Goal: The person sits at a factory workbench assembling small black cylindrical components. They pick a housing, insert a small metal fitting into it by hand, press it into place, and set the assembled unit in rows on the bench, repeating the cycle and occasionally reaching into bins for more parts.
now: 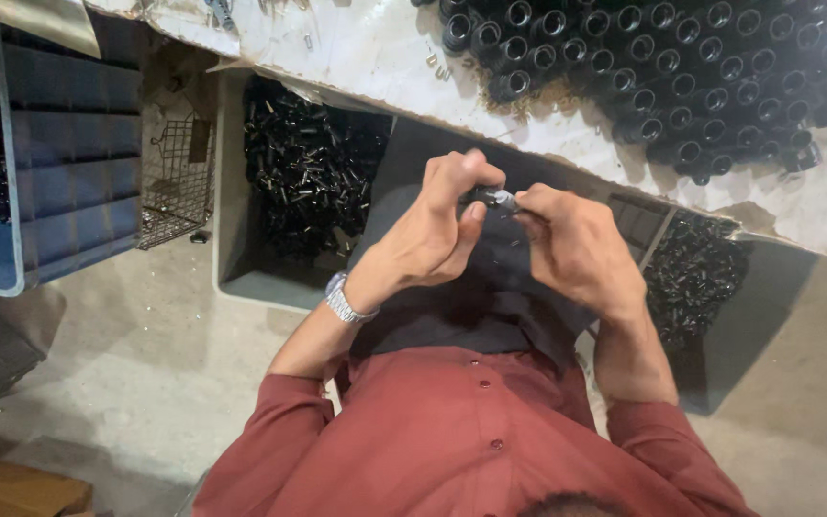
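Observation:
My left hand (437, 225) and my right hand (576, 251) meet in front of my chest, over my dark lap. Between their fingertips they pinch one small black cylindrical part with a silvery end (492, 199). The left thumb and fingers wrap its left side, and the right fingers press on its right end. A metal wristwatch (345, 301) sits on my left wrist. My sleeves are dark red.
Several black ring-shaped parts (667, 72) lie packed together on the white worktable (366, 53) ahead. A grey bin of small black parts (308, 172) stands below left, another heap of black parts (696, 278) at right. A blue crate (59, 144) and a wire basket (176, 177) stand at left.

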